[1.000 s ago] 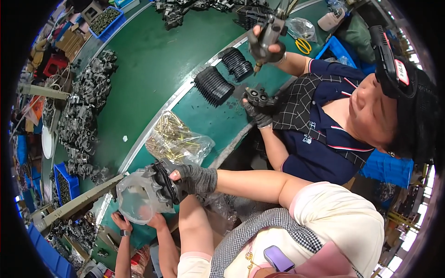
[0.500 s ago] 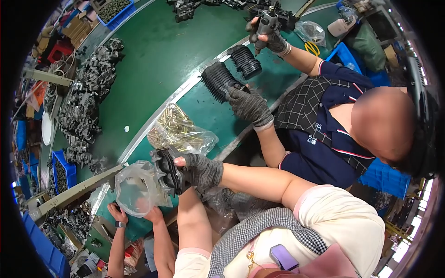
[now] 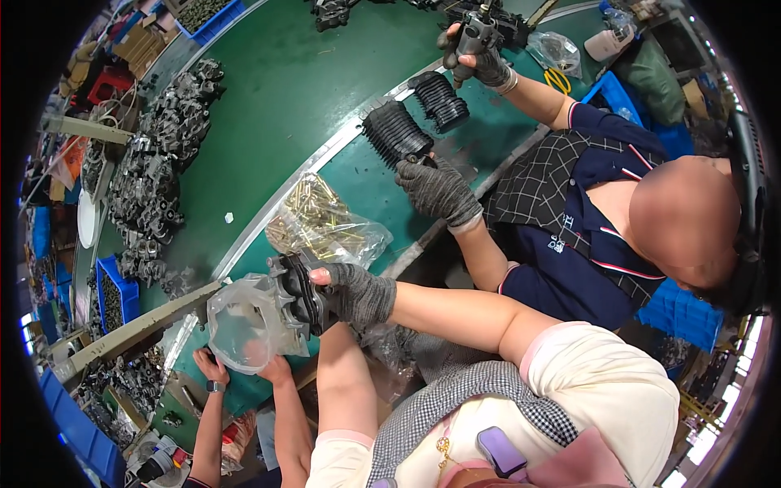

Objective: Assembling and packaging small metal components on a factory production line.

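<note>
My right hand (image 3: 362, 297), in a grey fingerless glove, is closed around a dark metal engine part that looks like a cylinder head (image 3: 299, 293), its thumb on top. My left forearm (image 3: 346, 382) rises to the underside of this part; the left hand's fingers are hidden behind it. A clear plastic bag (image 3: 242, 325) with a round open mouth is right beside the cylinder head. Just beyond lies a bag of brass-coloured pins or studs (image 3: 317, 215) on the green bench (image 3: 268, 106).
At right, a gloved co-worker holds a black finned cylinder (image 3: 397, 134) and a power tool (image 3: 476, 37); another finned cylinder (image 3: 439, 102) lies near. Another person's bare hands (image 3: 211, 366) are at lower left. A metal bar (image 3: 134, 329) crosses there. Dark castings (image 3: 150, 183) are piled left.
The whole view has shifted slightly. The co-worker's finned cylinder has turned a little and tipped away from the gloved hand. My right hand keeps its grip on the cylinder head.
</note>
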Demonstrator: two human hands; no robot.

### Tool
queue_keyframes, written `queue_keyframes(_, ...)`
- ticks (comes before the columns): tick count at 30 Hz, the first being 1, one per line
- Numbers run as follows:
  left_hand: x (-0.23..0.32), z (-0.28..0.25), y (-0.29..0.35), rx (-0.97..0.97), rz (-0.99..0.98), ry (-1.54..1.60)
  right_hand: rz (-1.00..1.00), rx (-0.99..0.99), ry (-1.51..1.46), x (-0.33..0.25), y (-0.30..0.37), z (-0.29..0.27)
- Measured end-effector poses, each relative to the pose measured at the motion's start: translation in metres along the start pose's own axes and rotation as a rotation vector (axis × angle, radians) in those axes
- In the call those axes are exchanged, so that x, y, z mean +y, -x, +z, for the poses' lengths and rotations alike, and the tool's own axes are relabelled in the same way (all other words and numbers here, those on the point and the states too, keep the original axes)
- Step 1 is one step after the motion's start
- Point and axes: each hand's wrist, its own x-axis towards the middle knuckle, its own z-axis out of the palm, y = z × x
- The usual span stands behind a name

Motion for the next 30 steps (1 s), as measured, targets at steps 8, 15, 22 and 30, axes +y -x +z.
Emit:
queue_keyframes(8,-0.044,0.003,0.005,-0.171,0.023,-0.081,-0.009,0.075,-0.029,0.002,0.004,-0.001)
queue_keyframes(15,-0.156,0.046,0.009,-0.403,0.357,-0.376,0.008,0.124,-0.052,0.004,0.0,-0.006)
queue_keyframes(22,-0.167,0.047,0.001,-0.895,0.285,-0.512,-0.118,0.041,0.078,-0.013,0.006,0.014)
queue_keyframes(30,-0.215,0.041,0.014,-0.683,0.355,-0.683,-0.286,0.392,0.297,-0.184,-0.076,0.019)
